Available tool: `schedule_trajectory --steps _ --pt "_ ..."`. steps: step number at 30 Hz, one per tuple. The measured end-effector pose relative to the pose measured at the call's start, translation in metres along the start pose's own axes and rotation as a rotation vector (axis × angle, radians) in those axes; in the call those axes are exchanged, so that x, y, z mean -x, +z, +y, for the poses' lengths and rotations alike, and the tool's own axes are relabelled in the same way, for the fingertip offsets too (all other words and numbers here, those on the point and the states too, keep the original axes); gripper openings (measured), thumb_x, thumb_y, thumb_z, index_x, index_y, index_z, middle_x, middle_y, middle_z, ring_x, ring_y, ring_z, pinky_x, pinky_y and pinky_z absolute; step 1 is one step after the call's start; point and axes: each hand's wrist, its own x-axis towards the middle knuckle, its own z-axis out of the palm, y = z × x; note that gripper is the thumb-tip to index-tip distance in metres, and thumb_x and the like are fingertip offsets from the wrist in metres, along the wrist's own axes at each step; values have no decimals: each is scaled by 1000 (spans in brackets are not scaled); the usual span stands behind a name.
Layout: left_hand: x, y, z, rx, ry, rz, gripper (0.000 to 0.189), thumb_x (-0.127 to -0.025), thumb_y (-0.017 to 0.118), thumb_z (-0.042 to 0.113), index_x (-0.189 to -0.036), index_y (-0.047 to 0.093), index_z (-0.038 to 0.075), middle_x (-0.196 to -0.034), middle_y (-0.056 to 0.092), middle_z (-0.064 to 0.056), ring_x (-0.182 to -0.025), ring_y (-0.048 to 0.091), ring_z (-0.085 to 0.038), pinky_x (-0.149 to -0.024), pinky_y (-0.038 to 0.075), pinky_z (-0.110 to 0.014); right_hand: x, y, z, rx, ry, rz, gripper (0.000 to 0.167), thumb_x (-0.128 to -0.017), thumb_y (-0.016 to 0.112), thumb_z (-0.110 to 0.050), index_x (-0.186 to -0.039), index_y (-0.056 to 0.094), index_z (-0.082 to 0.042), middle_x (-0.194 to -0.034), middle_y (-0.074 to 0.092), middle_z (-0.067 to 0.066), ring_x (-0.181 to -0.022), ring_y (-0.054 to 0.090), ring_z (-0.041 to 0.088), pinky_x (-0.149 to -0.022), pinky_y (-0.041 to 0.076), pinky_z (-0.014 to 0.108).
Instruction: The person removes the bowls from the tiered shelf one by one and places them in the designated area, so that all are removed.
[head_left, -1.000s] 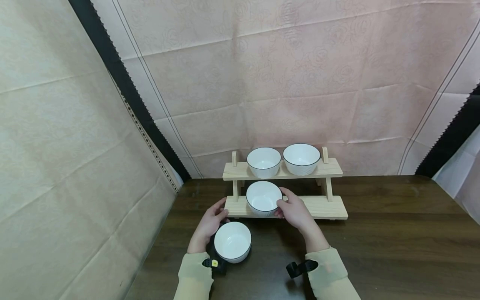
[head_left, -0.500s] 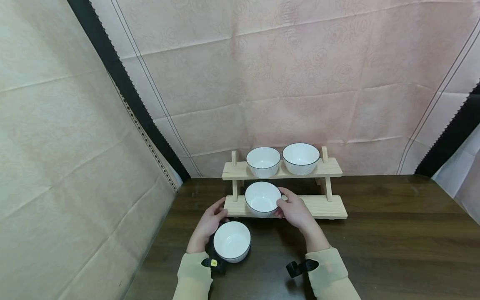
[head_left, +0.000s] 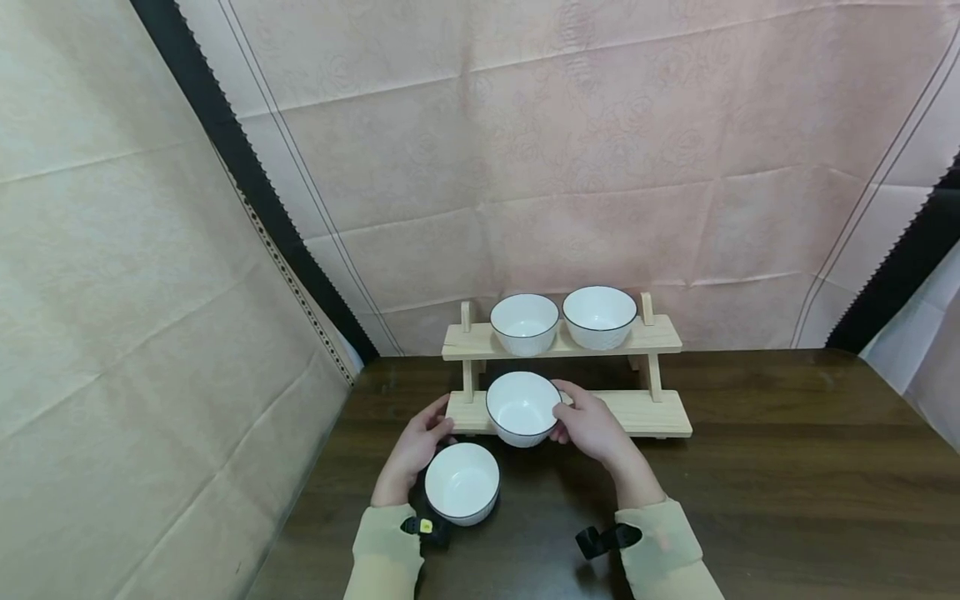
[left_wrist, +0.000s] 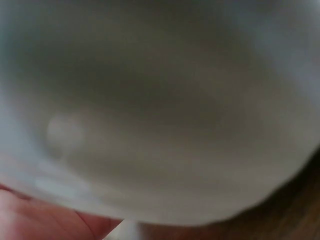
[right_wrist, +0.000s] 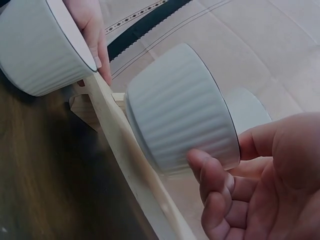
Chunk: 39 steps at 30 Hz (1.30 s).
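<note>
Sleeves of pale yellow covered both forearms, which reached forward and slanted inward over the dark wooden worktop. A white near bowl stood just inside the left wrist, blurred and filling that wrist's view. The left hand held the left end of the lower shelf, placed much as half a second earlier. The right hand pinched the right side of the held bowl, fingers curled against its fluted wall. That bowl had shifted toward the person and now overhung the shelf's front edge; whether it touched the board could not be told. Behind, a left upper bowl and right upper bowl sat unchanged on the upper shelf, before pale patterned cloth.
</note>
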Motion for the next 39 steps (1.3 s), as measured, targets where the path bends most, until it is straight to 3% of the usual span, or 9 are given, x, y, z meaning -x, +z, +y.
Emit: schedule_trajectory --steps 17,30,39 --pt "5 -3 1 9 11 20 48 -97 50 28 -143 36 30 -107 58 -9 -88 63 -24 -76 48 -33 16 -5 4 39 -30 -99 43 -95 47 -12 -137 44 -17 -75 63 11 -64 61 23 -64 54 40" --pt "3 -2 -2 18 -3 13 49 -97 49 29 -144 35 29 -109 58 -10 -90 63 -25 -77 48 -34 33 -19 0 18 5 -128 49 -91 53 -12 -138 42 -16 -73 64 14 -66 63 29 -63 54 41" --pt "2 1 1 1 13 19 48 -97 50 28 -143 37 30 -106 59 -9 -87 63 -24 -75 49 -33 30 -25 9 -2 49 -171 47 -89 55 -12 -134 39 -15 -74 66 15 -68 64 35 -65 54 43"
